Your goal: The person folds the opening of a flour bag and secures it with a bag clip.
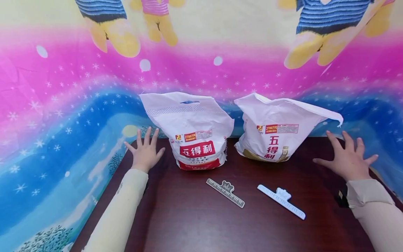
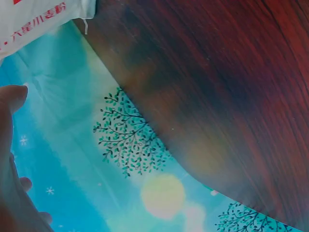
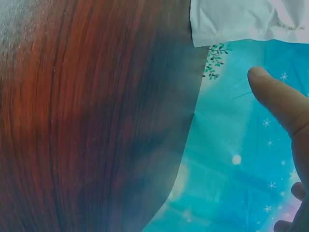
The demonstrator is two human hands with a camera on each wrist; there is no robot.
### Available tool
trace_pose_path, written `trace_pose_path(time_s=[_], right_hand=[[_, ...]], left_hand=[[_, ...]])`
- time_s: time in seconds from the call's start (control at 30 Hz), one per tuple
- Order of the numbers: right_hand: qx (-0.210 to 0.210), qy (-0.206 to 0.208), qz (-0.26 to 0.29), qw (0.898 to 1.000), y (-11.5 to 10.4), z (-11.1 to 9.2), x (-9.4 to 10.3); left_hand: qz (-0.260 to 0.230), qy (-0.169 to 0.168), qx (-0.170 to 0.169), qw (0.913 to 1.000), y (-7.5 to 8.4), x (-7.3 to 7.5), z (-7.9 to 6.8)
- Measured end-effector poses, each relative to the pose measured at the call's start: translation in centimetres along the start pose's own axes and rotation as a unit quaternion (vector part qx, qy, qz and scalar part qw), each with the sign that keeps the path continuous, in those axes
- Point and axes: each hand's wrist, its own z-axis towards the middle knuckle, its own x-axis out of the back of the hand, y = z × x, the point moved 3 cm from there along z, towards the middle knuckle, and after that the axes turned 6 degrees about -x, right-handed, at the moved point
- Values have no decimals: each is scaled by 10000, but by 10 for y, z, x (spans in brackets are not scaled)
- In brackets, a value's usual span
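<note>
Two white printed bags stand upright toward the back of the dark wooden table point(image 1: 189, 224). The left bag point(image 1: 201, 120) has a handle slot in its flat top and a red label. The right bag point(image 1: 283, 115) carries red vertical lettering, and its top edge leans to the right. My left hand point(image 1: 146, 150) is spread, fingers apart, just left of the left bag, holding nothing. To the right of the other bag, my right hand point(image 1: 349, 157) is spread too, also holding nothing. In front of the bags lie a grey bag clip point(image 1: 226, 192) and a white bag clip point(image 1: 281, 201).
A printed cloth point(image 1: 78, 115) with bears, snowflakes and pink and blue bands hangs behind the table and along its sides. The table's rounded back corners show near each hand.
</note>
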Motion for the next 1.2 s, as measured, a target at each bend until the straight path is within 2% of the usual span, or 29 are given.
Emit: trace_pose_path(time_s=[0.53, 0.9, 1.0, 1.2], right_hand=[[-113, 150, 102, 9998, -14, -17, 2], [304, 352, 540, 9975, -32, -30, 7], [270, 414, 613, 9969, -37, -32, 7], [219, 642, 767, 9947, -48, -39, 7]], left_hand=[[-95, 199, 49, 9997, 8, 6, -7], [-47, 455, 35, 9989, 15, 13, -11], [-122, 702, -25, 9975, 16, 16, -13], [-183, 1503, -266, 9881, 19, 24, -19]])
